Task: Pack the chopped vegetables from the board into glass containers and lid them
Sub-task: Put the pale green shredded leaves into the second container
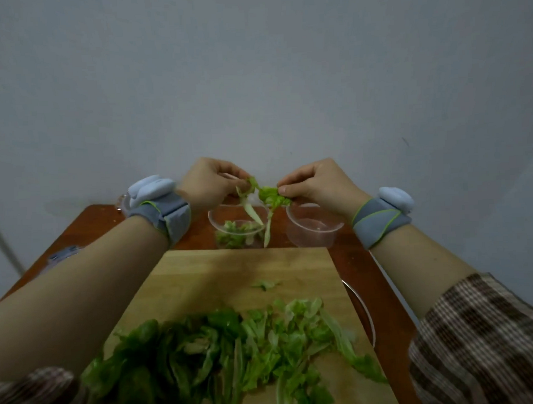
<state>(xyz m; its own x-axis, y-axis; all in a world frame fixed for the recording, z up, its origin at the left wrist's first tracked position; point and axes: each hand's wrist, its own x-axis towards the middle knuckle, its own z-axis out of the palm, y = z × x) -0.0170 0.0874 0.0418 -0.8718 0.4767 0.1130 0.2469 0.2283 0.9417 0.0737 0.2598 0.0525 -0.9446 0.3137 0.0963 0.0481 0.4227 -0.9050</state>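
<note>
Green lettuce strip [266,195] pinched between my left hand [208,183] and right hand [315,186] over the part-filled container [239,230]; second container [313,227] empty, main pile [235,349] still on board [247,270], lidding not begun.

No readable text, label, brand, number or sign anywhere in view. Wrist-worn devices [151,188] plain white, unmarked. Wrist straps, clear containers, cutting board, wall all blank; picture soft, fine print unresolvable.
</note>
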